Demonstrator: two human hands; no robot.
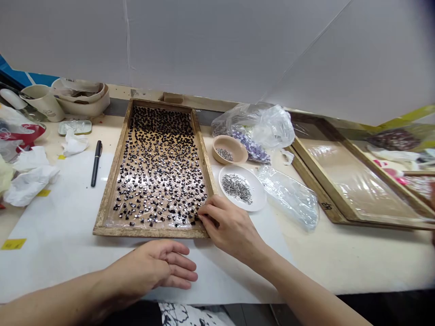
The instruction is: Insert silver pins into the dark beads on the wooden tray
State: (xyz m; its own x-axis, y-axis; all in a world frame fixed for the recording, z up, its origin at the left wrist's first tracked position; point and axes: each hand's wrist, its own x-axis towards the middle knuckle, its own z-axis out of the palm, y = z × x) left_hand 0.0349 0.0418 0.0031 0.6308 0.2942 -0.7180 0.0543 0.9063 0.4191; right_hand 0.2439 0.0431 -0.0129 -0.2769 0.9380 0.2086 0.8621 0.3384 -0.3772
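A shallow wooden-framed tray (149,232) lies before me, its film-covered bottom dotted with many small black pieces (159,176). At the tray's near right corner, my right hand (231,226) has its thumb and fingers pinched together, down among the black pieces. Whatever sits between those fingertips is too small or hidden to name. My left hand (156,265) is open just in front of the near rim, fingers stretched to the right and holding nothing. Beside the tray's right edge is a white dish (260,194) of small silvery metal pieces (236,188).
A tan bowl (239,154) holds more metal bits. Clear plastic bags (288,192) lie beyond the dish. More wooden frames (335,199) rest at the right. At left are a black pen (96,163), crumpled tissues (30,183), a cup (45,103) and plastic tubs (84,106).
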